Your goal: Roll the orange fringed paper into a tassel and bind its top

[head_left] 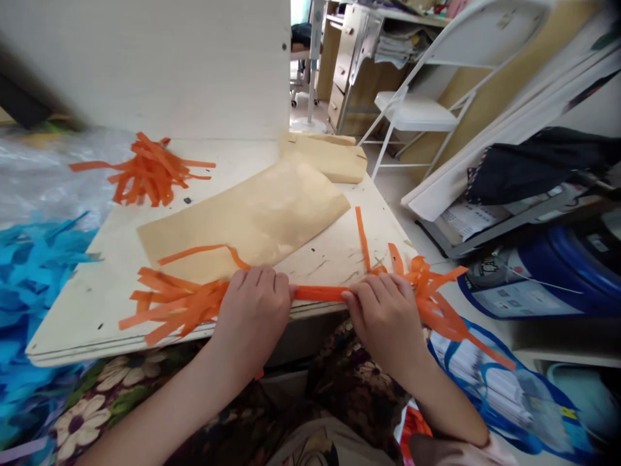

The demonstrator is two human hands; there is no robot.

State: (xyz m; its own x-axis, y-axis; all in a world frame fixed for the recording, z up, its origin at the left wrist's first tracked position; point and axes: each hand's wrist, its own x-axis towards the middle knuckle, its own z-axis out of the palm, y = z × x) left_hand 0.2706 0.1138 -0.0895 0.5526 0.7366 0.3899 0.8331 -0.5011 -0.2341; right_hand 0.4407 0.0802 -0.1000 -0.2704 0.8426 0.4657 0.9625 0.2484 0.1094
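An orange fringed paper tassel [320, 293] stretches between my two fists at the front edge of the wooden board. Its middle is gathered into a narrow band, while loose strips fan out at both ends. My left hand [257, 301] is wrapped round it on the left, and my right hand [383, 310] grips it on the right. Behind them lies a sheet of brown paper [252, 207]. Another bundle of orange strips [150, 171] rests at the back left of the board.
A folded brown paper piece [330, 155] lies at the board's far edge. Blue fringed paper [29, 285] and clear plastic [53, 168] are on the left. To the right stand a white folding chair [417, 113], a blue bucket [538, 272] and a blue-edged bag [504, 382].
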